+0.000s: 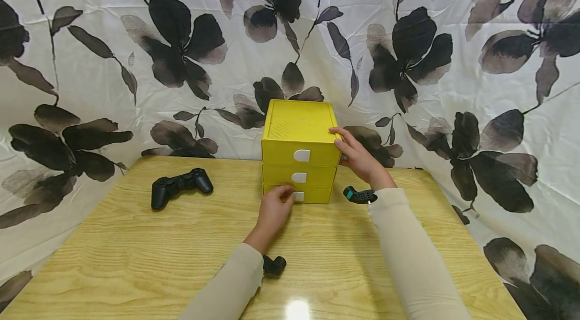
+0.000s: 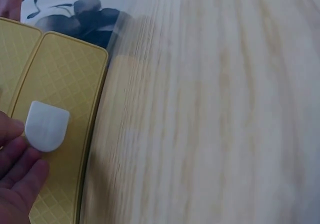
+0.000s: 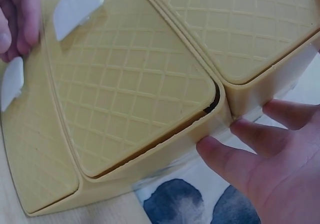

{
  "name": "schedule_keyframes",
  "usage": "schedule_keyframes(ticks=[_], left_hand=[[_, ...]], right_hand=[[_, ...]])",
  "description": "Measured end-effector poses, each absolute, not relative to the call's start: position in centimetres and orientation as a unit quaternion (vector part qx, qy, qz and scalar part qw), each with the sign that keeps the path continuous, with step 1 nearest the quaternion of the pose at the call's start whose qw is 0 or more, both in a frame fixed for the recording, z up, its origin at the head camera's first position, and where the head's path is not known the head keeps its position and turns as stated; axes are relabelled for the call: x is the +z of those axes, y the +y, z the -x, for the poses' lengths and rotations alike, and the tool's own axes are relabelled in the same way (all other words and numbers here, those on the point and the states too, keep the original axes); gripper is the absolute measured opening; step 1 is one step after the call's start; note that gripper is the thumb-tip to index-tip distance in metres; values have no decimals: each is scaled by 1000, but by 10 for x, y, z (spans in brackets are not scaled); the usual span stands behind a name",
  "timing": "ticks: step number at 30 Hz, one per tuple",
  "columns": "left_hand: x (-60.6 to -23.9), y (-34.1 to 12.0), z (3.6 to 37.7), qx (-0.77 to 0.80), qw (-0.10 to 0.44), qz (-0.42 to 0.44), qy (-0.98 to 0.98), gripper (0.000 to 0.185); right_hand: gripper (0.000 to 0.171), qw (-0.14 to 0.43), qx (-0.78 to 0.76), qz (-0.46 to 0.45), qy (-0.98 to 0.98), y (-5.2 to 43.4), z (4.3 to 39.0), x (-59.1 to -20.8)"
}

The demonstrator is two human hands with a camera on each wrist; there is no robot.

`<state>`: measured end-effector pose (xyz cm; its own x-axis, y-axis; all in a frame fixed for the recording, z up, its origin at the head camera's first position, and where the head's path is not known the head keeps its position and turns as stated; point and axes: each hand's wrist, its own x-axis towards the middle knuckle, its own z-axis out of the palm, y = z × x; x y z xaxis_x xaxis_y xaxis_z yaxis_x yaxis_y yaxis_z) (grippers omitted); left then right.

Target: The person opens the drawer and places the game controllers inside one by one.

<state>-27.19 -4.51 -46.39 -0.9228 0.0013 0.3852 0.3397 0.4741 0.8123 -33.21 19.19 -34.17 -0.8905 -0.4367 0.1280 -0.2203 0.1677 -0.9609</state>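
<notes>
Head view first: a yellow drawer cabinet (image 1: 300, 151) stands at the far middle of the wooden desk (image 1: 136, 259), three drawers stacked, each with a white pull tab. The left hand (image 1: 275, 208) is down at the bottom drawer (image 1: 312, 194), fingers curled in against its front right at the white tab (image 1: 298, 196). The left wrist view puts us close: fingertips (image 2: 15, 149) lie against the edge of that tab (image 2: 46, 126), touching it on the quilted yellow drawer face (image 2: 65, 93); whether they actually pinch it I cannot tell from here.

Over to the right hand (image 1: 355, 154): it is up on the right side of the cabinet, thumb on the top edge, fingers spread along the side wall. The right wrist view confirms it, straight fingers (image 3: 235, 159) pressed flat against the cabinet's corner (image 3: 215, 129), bracing rather than clenching. In that same view the other hand (image 3: 17, 18) shows at the top left beside the drawer tabs.

Around them on the desk: a black game controller (image 1: 180, 186) lies to the left, well apart from the cabinet. A small black device with a teal patch (image 1: 359, 194) sits just right of the cabinet's base, near the right wrist. Another small black object (image 1: 274, 265) rests near the left sleeve. A floral cloth (image 1: 136, 58) hangs behind everything.
</notes>
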Motion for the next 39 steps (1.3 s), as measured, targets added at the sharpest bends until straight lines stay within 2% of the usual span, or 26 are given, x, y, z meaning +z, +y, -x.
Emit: schedule_keyframes(ticks=[7,18,39], left_hand=[[-468,-40,273,-500,178,97,-842,16],[-469,-31,274,-461,229,86,-853,11],[-465,-24,271,-431,246,70,-865,12]], right_hand=[[48,91,-610,219,756,191,331,-341],[47,84,-604,220,762,192,330,-340],[46,90,-609,209,760,190,329,-340]])
